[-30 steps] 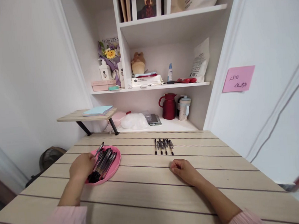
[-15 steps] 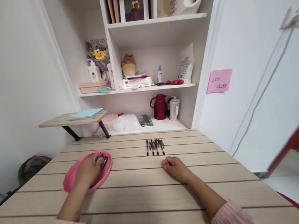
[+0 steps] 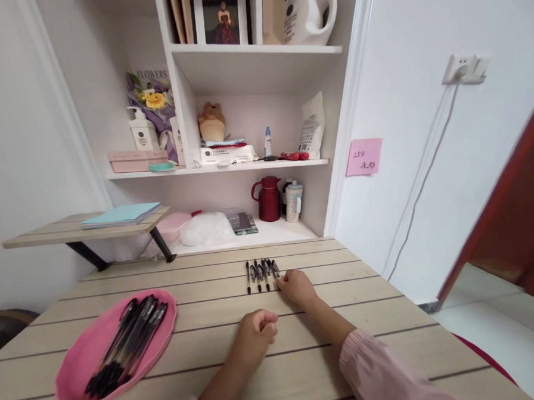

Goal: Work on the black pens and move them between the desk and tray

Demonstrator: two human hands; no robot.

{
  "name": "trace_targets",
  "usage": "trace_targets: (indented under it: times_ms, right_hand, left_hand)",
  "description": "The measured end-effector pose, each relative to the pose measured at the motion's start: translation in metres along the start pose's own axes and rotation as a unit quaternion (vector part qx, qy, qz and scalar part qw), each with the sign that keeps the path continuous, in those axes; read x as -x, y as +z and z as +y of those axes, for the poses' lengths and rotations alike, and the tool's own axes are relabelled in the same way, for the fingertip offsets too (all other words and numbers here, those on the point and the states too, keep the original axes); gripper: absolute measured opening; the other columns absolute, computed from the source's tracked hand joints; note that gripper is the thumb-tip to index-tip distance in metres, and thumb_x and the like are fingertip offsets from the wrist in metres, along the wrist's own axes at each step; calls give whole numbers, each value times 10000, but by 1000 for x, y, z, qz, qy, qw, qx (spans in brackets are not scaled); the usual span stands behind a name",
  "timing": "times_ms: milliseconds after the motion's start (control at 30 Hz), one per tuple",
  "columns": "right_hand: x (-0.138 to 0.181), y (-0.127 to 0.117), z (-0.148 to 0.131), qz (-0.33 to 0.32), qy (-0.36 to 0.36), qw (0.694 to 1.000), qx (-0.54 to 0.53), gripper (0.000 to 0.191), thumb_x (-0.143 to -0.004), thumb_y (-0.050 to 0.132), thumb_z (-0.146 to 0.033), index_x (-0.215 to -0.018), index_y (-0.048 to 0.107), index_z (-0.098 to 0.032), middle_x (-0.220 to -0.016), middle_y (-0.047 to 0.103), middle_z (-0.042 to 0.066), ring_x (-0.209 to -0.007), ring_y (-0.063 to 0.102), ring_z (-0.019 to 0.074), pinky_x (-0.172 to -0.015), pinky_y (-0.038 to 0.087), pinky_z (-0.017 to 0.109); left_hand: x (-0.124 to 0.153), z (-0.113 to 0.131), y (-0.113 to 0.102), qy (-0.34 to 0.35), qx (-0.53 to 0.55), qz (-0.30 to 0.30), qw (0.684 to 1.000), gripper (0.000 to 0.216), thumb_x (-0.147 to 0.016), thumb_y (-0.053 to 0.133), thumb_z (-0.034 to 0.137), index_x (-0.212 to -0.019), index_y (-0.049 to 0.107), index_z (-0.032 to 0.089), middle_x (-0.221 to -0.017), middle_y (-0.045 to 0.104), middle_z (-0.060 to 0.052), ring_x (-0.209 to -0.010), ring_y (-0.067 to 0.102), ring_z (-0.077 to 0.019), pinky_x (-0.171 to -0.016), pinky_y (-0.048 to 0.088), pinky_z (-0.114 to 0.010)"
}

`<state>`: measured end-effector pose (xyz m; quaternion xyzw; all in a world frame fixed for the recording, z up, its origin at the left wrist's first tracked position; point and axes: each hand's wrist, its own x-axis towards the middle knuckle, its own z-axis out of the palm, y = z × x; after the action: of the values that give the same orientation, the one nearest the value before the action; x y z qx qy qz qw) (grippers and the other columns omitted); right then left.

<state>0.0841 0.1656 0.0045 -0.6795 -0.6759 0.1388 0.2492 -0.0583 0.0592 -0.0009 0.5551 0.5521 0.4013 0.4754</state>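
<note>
A row of black pens (image 3: 258, 275) lies on the wooden table, side by side and pointing away from me. My right hand (image 3: 298, 289) is closed, its fingertips at the near end of the rightmost pen (image 3: 275, 267) and covering that end. Closer to me, my left hand (image 3: 253, 339) hovers over the table with curled fingers; no object shows in it. To the left, a pink oval tray (image 3: 73, 359) holds a bundle of several more black pens (image 3: 129, 344).
A small raised wooden stand (image 3: 40, 233) with blue paper (image 3: 122, 214) is at the back left. Behind the table, white shelves (image 3: 259, 51) hold a red jug (image 3: 269, 198), a cup (image 3: 294, 201) and a plastic bag (image 3: 207, 229).
My left hand has left the pink tray and moved right to the table's middle. My right hand has reached the rightmost pen. The view has shifted to the right.
</note>
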Motion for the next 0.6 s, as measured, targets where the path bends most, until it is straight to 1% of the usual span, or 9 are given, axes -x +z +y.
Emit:
trace_targets:
  times_ms: [100, 200, 300, 400, 467, 500, 567, 600]
  right_hand:
    - [1, 8, -8, 3, 10, 1000, 21, 246, -669, 528, -308, -732, 665, -115, -791, 669, 180, -767, 614, 248, -614, 382, 277]
    - [1, 10, -11, 6, 13, 1000, 27, 226, -662, 530, -280, -749, 666, -122, -816, 669, 179, -776, 615, 251, -615, 383, 282]
    - [2, 5, -11, 7, 14, 1000, 21, 195, -670, 522, -289, -674, 653, -145, -731, 672, 144, -708, 612, 222, -576, 370, 263]
    - [11, -2, -12, 21, 2, 1000, -15, 219, -697, 494, -303, -573, 608, -164, -606, 646, 90, -602, 582, 176, -529, 344, 242]
    - [26, -3, -15, 33, -27, 996, -79, 238, -703, 486, -299, -521, 562, -165, -538, 610, 57, -534, 540, 144, -499, 326, 227]
    - [36, -3, -18, 31, -47, 991, -118, 236, -697, 489, -289, -503, 539, -164, -513, 591, 42, -508, 517, 130, -484, 318, 220]
    - [59, 0, -23, 1, -83, 980, -183, 220, -680, 497, -261, -483, 502, -163, -482, 556, 16, -478, 478, 107, -458, 302, 204]
    - [71, 2, -25, -19, -95, 974, -207, 209, -672, 498, -244, -480, 491, -163, -479, 545, 6, -471, 465, 99, -448, 295, 197]
  left_hand:
    - [1, -5, -4, -10, 27, 1, 1000, 231, -652, 496, 193, -829, 631, 131, -571, 576, 24, -481, 488, -85, -472, 326, -194]
    - [2, -7, -4, -17, 44, -3, 999, 228, -655, 501, 199, -825, 640, 134, -561, 573, 22, -475, 484, -86, -450, 311, -192]
    - [-2, -7, -3, -18, 83, 10, 996, 198, -643, 538, 197, -796, 641, 126, -543, 566, 22, -466, 479, -89, -434, 311, -194]
    - [-9, -6, -4, -17, 151, 47, 987, 210, -635, 599, 220, -819, 626, 120, -566, 576, 17, -490, 498, -90, -495, 379, -211]
    - [-12, -5, -7, -26, 224, 73, 971, 295, -643, 637, 262, -902, 604, 124, -658, 619, -19, -573, 558, -114, -583, 431, -238]
    - [-12, -4, -8, -32, 272, 82, 958, 343, -654, 645, 286, -954, 585, 131, -726, 640, -47, -632, 587, -132, -631, 447, -255]
    - [-10, -1, -10, -42, 370, 90, 924, 396, -683, 640, 316, -1030, 544, 149, -837, 654, -93, -736, 616, -163, -706, 460, -287]
    - [-8, 0, -11, -45, 403, 89, 910, 389, -704, 626, 321, -1043, 532, 156, -852, 653, -102, -760, 620, -170, -722, 462, -295]
